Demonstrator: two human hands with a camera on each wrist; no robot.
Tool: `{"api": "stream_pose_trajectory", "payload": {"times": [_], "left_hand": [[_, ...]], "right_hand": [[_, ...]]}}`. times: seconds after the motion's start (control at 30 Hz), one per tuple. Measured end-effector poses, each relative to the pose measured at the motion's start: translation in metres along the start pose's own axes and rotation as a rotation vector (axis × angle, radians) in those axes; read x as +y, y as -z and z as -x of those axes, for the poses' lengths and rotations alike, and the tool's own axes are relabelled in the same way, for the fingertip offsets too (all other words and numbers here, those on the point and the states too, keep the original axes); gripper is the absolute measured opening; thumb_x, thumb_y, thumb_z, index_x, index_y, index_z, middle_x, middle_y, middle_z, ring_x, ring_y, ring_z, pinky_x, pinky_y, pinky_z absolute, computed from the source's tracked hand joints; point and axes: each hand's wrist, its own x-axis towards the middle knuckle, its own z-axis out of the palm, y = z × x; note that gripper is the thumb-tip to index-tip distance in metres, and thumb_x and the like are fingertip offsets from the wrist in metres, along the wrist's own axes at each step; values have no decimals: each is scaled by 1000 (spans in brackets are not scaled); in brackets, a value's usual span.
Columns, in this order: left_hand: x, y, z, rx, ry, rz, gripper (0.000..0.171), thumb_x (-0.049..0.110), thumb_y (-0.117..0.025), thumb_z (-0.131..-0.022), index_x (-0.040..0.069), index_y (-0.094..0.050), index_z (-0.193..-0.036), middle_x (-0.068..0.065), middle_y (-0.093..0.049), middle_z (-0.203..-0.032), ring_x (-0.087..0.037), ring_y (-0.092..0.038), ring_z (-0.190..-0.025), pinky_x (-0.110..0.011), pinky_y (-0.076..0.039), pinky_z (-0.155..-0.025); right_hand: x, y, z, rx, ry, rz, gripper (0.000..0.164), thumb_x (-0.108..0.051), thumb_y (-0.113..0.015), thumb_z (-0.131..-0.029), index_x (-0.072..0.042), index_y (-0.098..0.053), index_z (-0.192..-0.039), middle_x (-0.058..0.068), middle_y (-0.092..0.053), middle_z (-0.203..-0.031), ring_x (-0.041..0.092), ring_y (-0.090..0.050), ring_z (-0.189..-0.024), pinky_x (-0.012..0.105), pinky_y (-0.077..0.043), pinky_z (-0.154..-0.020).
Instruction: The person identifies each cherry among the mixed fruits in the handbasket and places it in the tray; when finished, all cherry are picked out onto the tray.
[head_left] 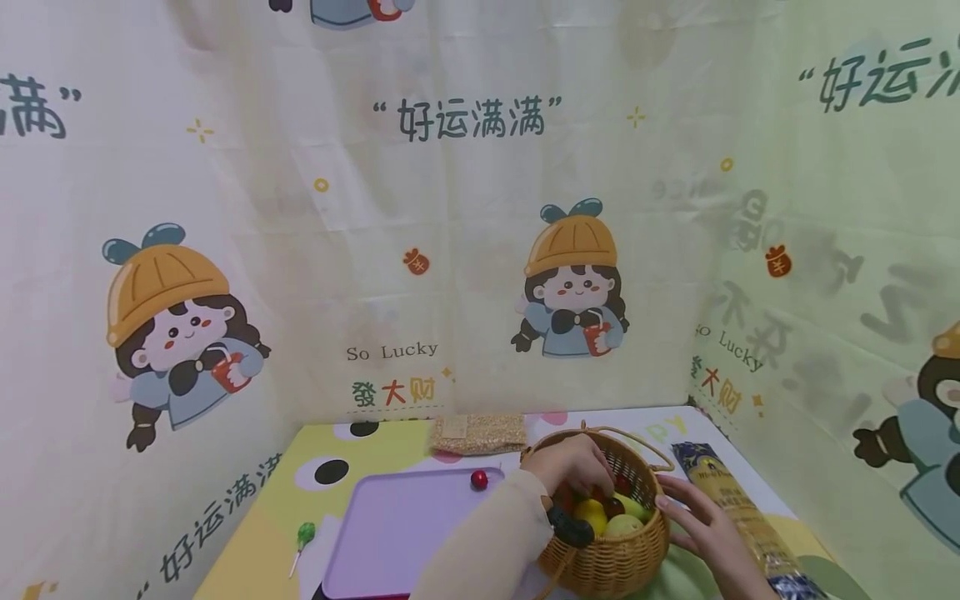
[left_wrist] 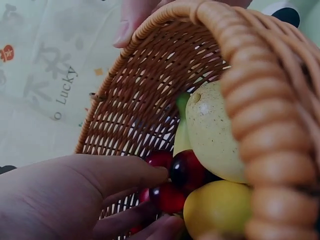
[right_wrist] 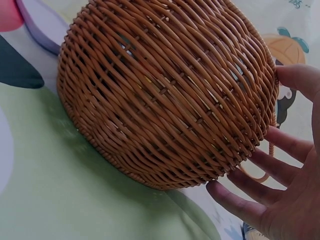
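A round wicker basket (head_left: 603, 562) stands on the table, holding a yellow lemon (left_wrist: 217, 207), a pale speckled mango (left_wrist: 212, 132), part of a banana (left_wrist: 181, 137) and several red cherries (left_wrist: 187, 170). My left hand (head_left: 573, 467) reaches down inside it. In the left wrist view, its thumb and fingertips close around a red cherry (left_wrist: 169, 198) low among the others. Against the basket's right side, my right hand (right_wrist: 285, 185) holds the wall, thumb at the rim and fingers spread along the weave. One more cherry (head_left: 479, 479) lies on the purple tray (head_left: 397, 533).
Left of the tray lies a green-headed lollipop (head_left: 303, 537). A clear bag of grains (head_left: 478, 434) is at the back edge. Right of the basket stretches a long blue-and-gold food packet (head_left: 738, 517). Printed cloth walls (head_left: 480, 183) enclose the table's back and sides.
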Motion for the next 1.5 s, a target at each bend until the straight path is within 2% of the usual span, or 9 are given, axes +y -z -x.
{"api": "stream_pose_trajectory", "payload": {"times": [0.17, 0.3, 0.43, 0.6, 0.83, 1.07, 1.17, 1.33, 1.5], "left_hand": [[1, -1, 0, -5, 29, -71, 11, 4, -87, -89, 10, -89, -98, -2, -80, -89, -23, -78, -85, -39, -69, -86], [-1, 0, 0, -6, 44, -77, 11, 3, -88, -89, 11, -89, -97, -3, -79, -87, -24, -77, -84, -41, -69, -86], [-4, 1, -1, 1, 32, -81, 7, 7, -88, -90, 12, -90, -95, -1, -79, -85, -22, -77, -82, -40, -69, -83], [-9, 2, -3, 14, -5, -91, 6, 9, -89, -89, 13, -90, -94, 2, -80, -83, -18, -76, -78, -36, -67, -80], [-8, 12, 6, 16, -50, -82, 12, 12, -89, -89, 15, -91, -100, 5, -79, -86, -15, -74, -73, -32, -66, -77], [-8, 18, 14, 39, -96, 2, 10, 8, -87, -92, 10, -89, -102, 2, -78, -85, -27, -82, -86, -40, -69, -84], [-11, 21, 19, 53, -140, 10, 13, 7, -86, -94, 9, -89, -107, 3, -80, -90, -26, -82, -89, -39, -69, -84], [-17, 26, 27, 77, -213, 17, 16, 10, -87, -95, 12, -89, -111, 5, -83, -99, -18, -80, -87, -34, -68, -82], [-19, 30, 36, 117, -247, 26, 16, 15, -89, -94, 20, -89, -109, 9, -83, -100, -7, -73, -80, -31, -66, -77]], "right_hand": [[1, -1, 0, -2, 4, -3, 70, -44, -60, -115, -8, -39, -171, 31, -35, -175, 49, -47, -156, 57, -63, -104], [1, -1, 0, -7, 2, -5, 70, -44, -60, -115, -8, -39, -171, 30, -35, -175, 48, -46, -156, 58, -63, -104], [1, -1, -1, -6, -2, -4, 71, -45, -60, -115, -8, -38, -172, 30, -35, -175, 47, -47, -156, 57, -63, -104], [2, -1, -1, -4, -2, 1, 71, -45, -59, -115, -8, -38, -172, 30, -35, -176, 45, -50, -154, 56, -63, -104], [2, -1, -2, -9, -16, 14, 73, -48, -58, -115, -7, -36, -173, 31, -33, -176, 50, -46, -156, 56, -63, -104], [0, 0, -3, -21, -24, 30, 75, -49, -56, -116, -7, -34, -174, 31, -30, -177, 50, -43, -158, 57, -63, -105], [0, 1, -4, -28, -33, 31, 75, -50, -56, -116, -8, -33, -174, 31, -29, -178, 50, -43, -158, 57, -62, -106], [0, 1, -5, -33, -39, 34, 78, -52, -56, -115, -7, -31, -175, 31, -28, -178, 51, -41, -159, 57, -62, -106], [0, 2, -3, -31, -40, 42, 78, -54, -57, -115, -9, -33, -174, 29, -29, -179, 47, -45, -157, 57, -63, -106]]}}
